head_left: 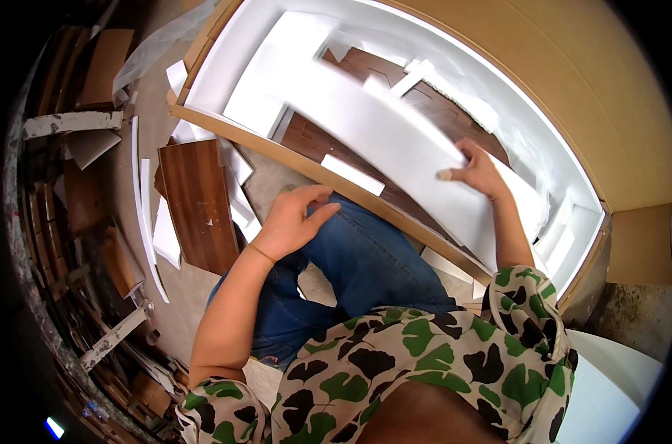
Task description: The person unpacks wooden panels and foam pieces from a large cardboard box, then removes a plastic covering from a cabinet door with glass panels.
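Observation:
A large cardboard box lies in front of me, lined with white foam walls. Inside it is a dark brown wood panel. My right hand grips a long white foam board that slants across the box; its far left part is smeared by motion. The thumb lies on the board's face and the fingers go over its far edge. Over my knee, beside the box's near edge, my left hand hangs with thumb and fingers apart and nothing between them.
Small white foam blocks rest in the box. Left of my legs are a brown wood-grain board, white foam scraps and long white strips on the floor. A rack of stacked boards stands farther left. Cardboard flaps rise at right.

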Action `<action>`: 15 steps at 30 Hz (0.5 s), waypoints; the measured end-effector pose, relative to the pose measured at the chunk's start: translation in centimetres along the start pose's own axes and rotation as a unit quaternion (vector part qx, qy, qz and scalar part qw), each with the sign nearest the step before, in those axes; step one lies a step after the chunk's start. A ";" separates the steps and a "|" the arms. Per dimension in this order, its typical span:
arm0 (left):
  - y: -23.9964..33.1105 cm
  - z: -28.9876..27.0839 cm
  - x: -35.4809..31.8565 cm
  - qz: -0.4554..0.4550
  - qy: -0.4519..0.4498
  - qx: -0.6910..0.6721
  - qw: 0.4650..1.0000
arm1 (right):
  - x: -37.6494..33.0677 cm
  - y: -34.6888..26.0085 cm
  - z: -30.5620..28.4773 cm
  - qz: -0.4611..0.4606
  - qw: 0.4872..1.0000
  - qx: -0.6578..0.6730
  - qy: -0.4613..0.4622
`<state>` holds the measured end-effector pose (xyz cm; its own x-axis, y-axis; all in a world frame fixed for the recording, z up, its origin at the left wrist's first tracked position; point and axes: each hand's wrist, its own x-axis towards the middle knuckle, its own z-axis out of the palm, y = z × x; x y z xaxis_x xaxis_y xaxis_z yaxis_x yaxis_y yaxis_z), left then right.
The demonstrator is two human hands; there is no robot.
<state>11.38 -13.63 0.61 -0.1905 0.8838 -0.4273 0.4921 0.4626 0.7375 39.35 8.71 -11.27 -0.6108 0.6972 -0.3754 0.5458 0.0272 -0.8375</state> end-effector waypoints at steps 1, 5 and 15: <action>0.0 0.0 0.1 -0.028 -0.022 -0.030 0.999 | -0.1 -1.7 -1.0 -0.013 1.000 0.015 0.009; 1.2 0.9 0.5 -0.065 -0.013 -0.311 0.948 | 0.3 -11.4 -2.4 -0.093 0.986 0.132 -0.047; -0.5 -8.7 -0.9 0.027 0.391 -0.584 0.711 | 7.1 -8.1 -3.6 -0.032 0.998 -0.054 -0.007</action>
<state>3.88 -14.06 5.17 -0.8366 0.4598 -0.2979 -0.4380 -0.2348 0.8678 32.66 16.02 -5.73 -0.6545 0.6808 -0.3289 0.5638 0.1496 -0.8123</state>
